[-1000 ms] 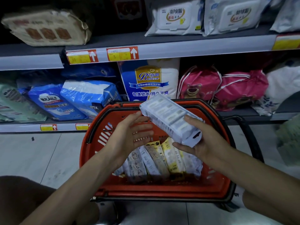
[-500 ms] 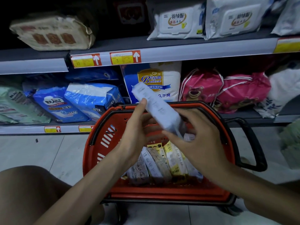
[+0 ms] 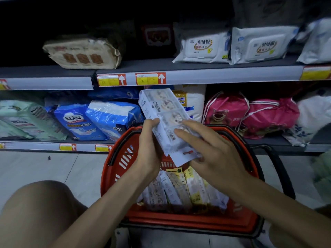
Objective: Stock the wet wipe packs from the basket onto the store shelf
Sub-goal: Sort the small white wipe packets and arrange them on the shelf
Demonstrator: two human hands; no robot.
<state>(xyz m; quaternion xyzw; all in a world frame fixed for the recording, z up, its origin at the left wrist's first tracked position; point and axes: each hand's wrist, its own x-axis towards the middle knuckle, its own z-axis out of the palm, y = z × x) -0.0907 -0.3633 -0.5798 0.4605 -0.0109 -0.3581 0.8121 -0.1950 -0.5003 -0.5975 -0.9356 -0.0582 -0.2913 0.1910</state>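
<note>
Both hands hold one wet wipe pack [image 3: 162, 111] in the air above the far rim of the red basket [image 3: 114, 158], in front of the lower shelf. The pack is tilted, with its top end just under the edge strip of the upper shelf [image 3: 215, 76]. The left hand [image 3: 149, 142] grips the pack's left edge with curled fingers and the thumb over the front. The right hand [image 3: 211, 151] holds the lower end, fingers spread across the printed face and thumb hidden beneath. The face shows cartoon panels and sideways lettering too blurred to read. More packs [image 3: 179, 190] stand on edge in the basket, some white and some yellow-topped, with print too small to make out. On the upper shelf lie two white lidded packs [image 3: 202, 48] [image 3: 261, 45], each marked 羽绒服 in a gold-ringed oval, and to the left a beige pack [image 3: 84, 53] with three brown motifs. The shelf strip carries yellow price tags [image 3: 112, 80] [image 3: 150, 78] in red frames with white up-arrows; one bears a handwritten "2". The lower shelf holds a pale green pack [image 3: 21, 119], blue packs [image 3: 77, 120] [image 3: 112, 117], the first marked "XL" at its corner, and a white and blue pack [image 3: 193, 102] with a gold emblem, half hidden behind the held one. Two pink drawstring bags [image 3: 225, 111] [image 3: 268, 115] to the right have bear faces.
</note>
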